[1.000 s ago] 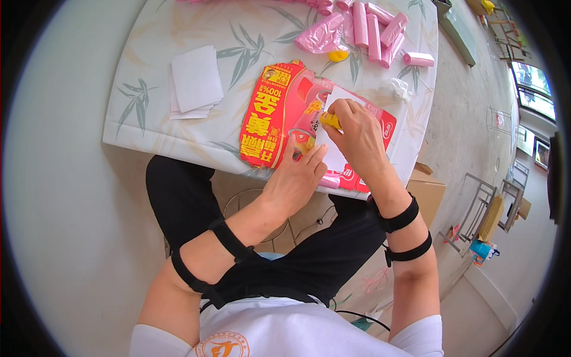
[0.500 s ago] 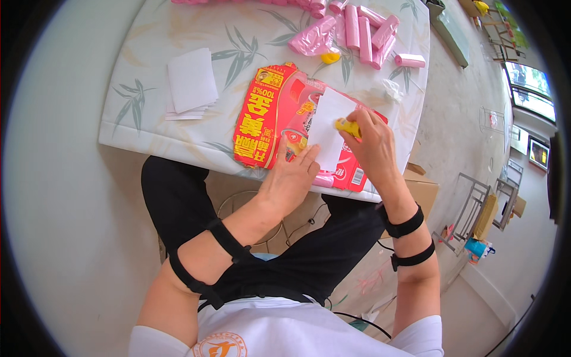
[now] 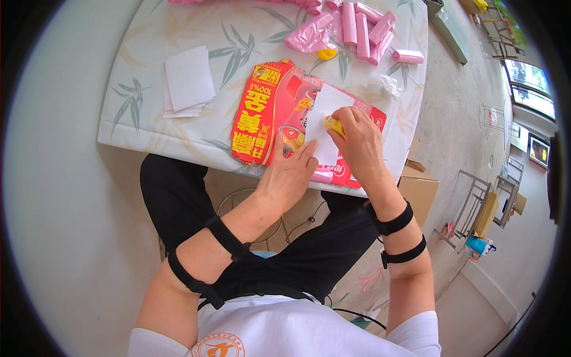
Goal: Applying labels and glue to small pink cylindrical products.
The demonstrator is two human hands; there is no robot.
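My right hand [image 3: 361, 146] is closed around a yellow glue stick [image 3: 333, 124], its lower end against a white sheet of paper [image 3: 331, 100]. That sheet lies on a flattened red and yellow cardboard piece [image 3: 276, 98] near the table's front edge. With fingers stretched out, my left hand [image 3: 286, 178] rests on the cardboard and the sheet's left lower edge. Under the cardboard's front edge, part of something pink [image 3: 322, 176] shows. A small yellow cap [image 3: 326, 53] sits beyond the cardboard.
A stack of white paper sheets [image 3: 189, 80] lies at the left on the patterned tablecloth [image 3: 143, 53]. Several pink rolls [image 3: 363, 35] and a pink plastic bag [image 3: 310, 34] are at the back. Crumpled clear plastic [image 3: 389, 86] lies at the right; a cardboard box [image 3: 419, 193] stands below.
My right hand has moved left across the sheet with the glue stick. The cardboard and sheet have shifted slightly left. My left hand stays nearly in place.
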